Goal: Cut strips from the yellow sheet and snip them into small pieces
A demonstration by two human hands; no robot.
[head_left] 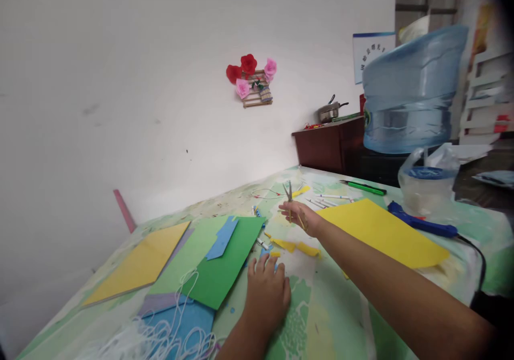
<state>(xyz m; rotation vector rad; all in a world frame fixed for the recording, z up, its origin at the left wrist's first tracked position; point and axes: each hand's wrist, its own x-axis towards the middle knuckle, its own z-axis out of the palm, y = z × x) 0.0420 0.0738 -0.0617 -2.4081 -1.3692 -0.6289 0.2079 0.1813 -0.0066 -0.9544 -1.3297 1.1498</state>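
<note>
My right hand [302, 216] holds a pair of scissors [288, 191] above the table, blades pointing up and slightly parted. The palm-down left hand [269, 284] has its fingers apart and a little bent, close to small blue and yellow paper scraps. Longer yellow scraps [307, 249] lie between the two hands. Left of my left hand is a dark green sheet [231, 274], with a light green sheet [180, 261] and a cut blue piece [223, 238] next to it. Beneath my right forearm spreads a yellow sheet [373, 229].
Tangled white cord [160, 341] covers the near left. An orange-yellow sheet stack [138, 266] lies farther left. On the right are a blue glue gun [421, 221] with a cable, a green cutter [365, 188], markers [321, 203] and a bagged tub [428, 186]. A big water bottle [413, 92] stands behind.
</note>
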